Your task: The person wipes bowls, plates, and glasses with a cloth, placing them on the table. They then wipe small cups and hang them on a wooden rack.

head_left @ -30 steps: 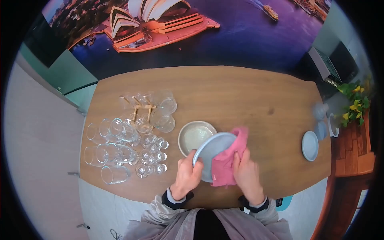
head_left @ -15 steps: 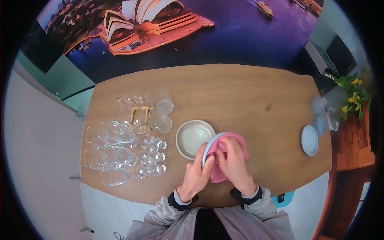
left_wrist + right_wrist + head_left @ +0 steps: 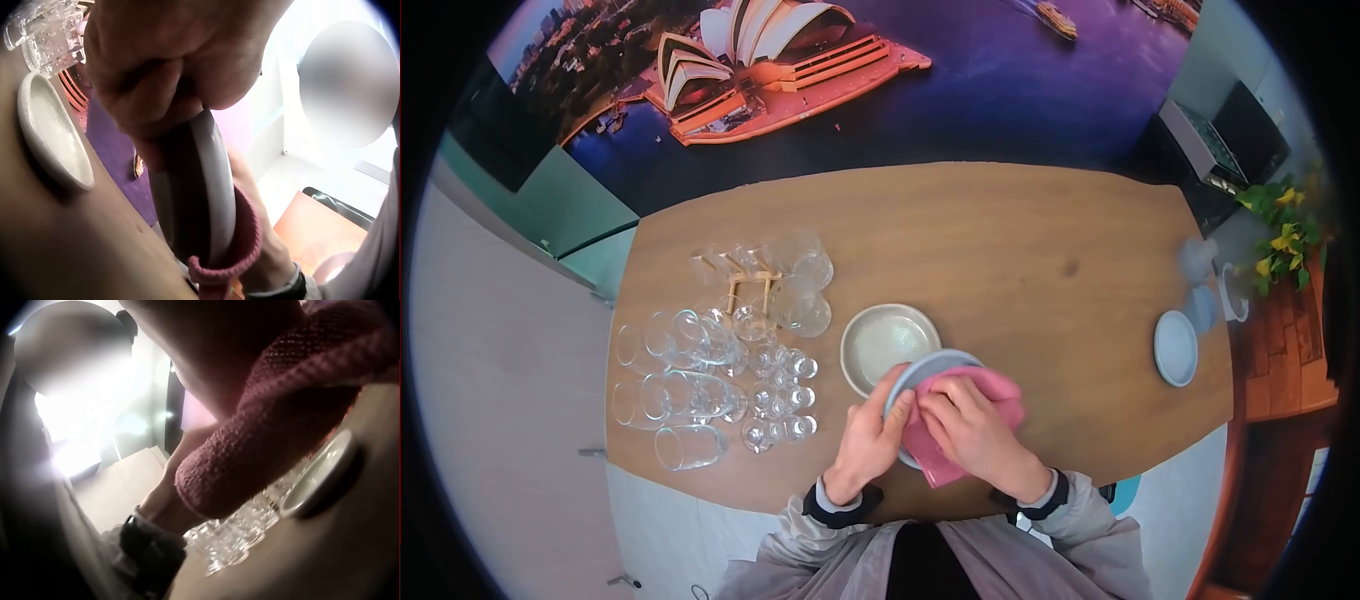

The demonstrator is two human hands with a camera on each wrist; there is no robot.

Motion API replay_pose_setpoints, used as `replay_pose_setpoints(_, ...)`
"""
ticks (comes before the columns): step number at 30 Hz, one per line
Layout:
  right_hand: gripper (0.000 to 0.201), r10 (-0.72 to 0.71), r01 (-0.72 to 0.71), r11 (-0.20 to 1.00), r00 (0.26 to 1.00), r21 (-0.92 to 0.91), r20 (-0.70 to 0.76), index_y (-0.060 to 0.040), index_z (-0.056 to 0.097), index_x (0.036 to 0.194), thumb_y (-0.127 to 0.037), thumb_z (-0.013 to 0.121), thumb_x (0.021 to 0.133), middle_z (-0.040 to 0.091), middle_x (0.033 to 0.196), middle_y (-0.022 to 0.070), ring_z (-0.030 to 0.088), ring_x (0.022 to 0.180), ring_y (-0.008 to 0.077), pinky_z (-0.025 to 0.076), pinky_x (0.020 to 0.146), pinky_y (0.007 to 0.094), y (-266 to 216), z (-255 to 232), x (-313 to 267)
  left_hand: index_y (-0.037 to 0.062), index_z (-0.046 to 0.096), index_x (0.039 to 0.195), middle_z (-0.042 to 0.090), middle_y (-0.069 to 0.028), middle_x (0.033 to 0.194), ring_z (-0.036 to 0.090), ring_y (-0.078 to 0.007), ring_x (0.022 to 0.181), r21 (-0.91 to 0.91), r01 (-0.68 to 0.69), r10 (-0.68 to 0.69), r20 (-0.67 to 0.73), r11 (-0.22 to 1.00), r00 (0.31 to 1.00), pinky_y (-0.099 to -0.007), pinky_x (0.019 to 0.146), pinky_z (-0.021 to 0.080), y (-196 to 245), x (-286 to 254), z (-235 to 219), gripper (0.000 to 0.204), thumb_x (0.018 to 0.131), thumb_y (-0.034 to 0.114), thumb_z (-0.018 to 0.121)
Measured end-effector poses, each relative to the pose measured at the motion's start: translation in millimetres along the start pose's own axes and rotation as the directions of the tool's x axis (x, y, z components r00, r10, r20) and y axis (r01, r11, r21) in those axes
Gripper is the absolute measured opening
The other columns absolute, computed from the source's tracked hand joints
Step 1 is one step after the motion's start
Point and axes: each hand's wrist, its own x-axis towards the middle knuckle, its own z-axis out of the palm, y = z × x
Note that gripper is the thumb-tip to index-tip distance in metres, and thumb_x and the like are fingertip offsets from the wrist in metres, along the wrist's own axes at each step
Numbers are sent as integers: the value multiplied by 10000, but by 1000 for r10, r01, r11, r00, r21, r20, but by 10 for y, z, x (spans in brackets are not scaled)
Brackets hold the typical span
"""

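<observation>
My left hand (image 3: 868, 435) grips the left rim of a blue-grey plate (image 3: 903, 383), which is held tilted above the near side of the table. In my right hand (image 3: 982, 438) is a pink cloth (image 3: 998, 392), bunched under the fingers and pressed against the plate's inner face. The cloth hides most of that face and wraps over the far rim in the left wrist view, where the plate's underside (image 3: 184, 194) is dark. Just beyond the hands, a cream shallow dish (image 3: 888, 345) sits on the table, partly overlapped by the held plate.
Several tall glasses (image 3: 690, 395) and small stemmed glasses (image 3: 780, 400) stand at the left. Behind them, more glasses surround a wooden rack (image 3: 752, 290). Near the table's right edge is a small pale blue plate (image 3: 1176, 348), with blurred vessels (image 3: 1200, 308) beyond it.
My right hand has moved left with the cloth, from the plate's right side onto its inner face. The plate has turned and tilted in my left hand, then come slightly nearer my body.
</observation>
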Motion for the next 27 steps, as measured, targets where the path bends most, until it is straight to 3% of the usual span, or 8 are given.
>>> replay_pose_setpoints(4,193,126,-123,977,992,-171,6,-22,654,1002,-48,705,817,589,993,102,608,918,295,521,792,416,148,-151,-286,68,516,1423,690,-309,1064,715,-409,1023,34,283,-280,-73,958,957,-406,843,552,138,-16,-182,406,1043,208,546)
replay_pose_setpoints(8,194,27,-58,990,974,-132,-223,-10,650,1040,-97,715,879,616,1037,127,614,902,312,527,769,404,176,-273,-53,56,527,1415,711,-264,1019,703,-409,917,82,21,-31,128,996,991,-411,796,548,-26,-66,-105,410,1021,163,565)
replay_pose_setpoints(10,232,43,-49,999,980,-23,-193,-11,639,1086,-128,714,900,620,1063,129,617,929,321,533,780,401,124,-296,59,48,552,1394,737,-215,962,730,-349,812,104,-118,94,208,988,974,-384,740,547,10,-85,-94,391,1016,148,577)
replay_pose_setpoints(13,286,-46,57,994,993,-95,105,-5,615,1152,-144,705,919,633,1058,150,648,943,354,541,790,421,179,-399,69,47,557,1388,723,-248,966,700,-448,865,112,139,-167,303,984,938,-403,750,555,187,-64,-123,387,1013,142,573)
replay_pose_setpoints(15,336,168,-186,980,966,75,199,-5,595,1211,-164,695,932,644,1041,184,676,928,394,546,758,457,215,-383,-70,44,562,1381,704,-243,858,715,-410,766,62,-80,65,215,995,974,-424,690,544,65,-97,-90,381,1014,145,573)
replay_pose_setpoints(22,366,589,-543,806,771,236,-241,-11,560,1302,-96,639,955,653,1124,231,666,971,450,557,732,467,208,-30,-438,71,516,1400,693,-262,816,694,-478,796,58,157,-155,-49,986,987,-472,673,544,350,-117,-42,402,1017,174,577)
replay_pose_setpoints(25,391,641,-565,742,755,360,-136,-2,551,1317,-48,634,937,649,1162,235,651,1006,457,556,778,453,282,-242,-400,20,622,1244,654,-162,713,623,-252,578,131,3,5,-62,991,998,-350,592,504,398,-126,-100,292,1001,182,623)
replay_pose_setpoints(27,409,312,-307,936,950,169,-2,-5,560,1309,-17,648,910,654,1138,223,651,1005,448,548,791,455,290,-513,-273,0,650,1137,624,-168,676,606,-262,564,184,169,-214,255,968,943,-367,587,497,461,-46,-321,239,980,178,631)
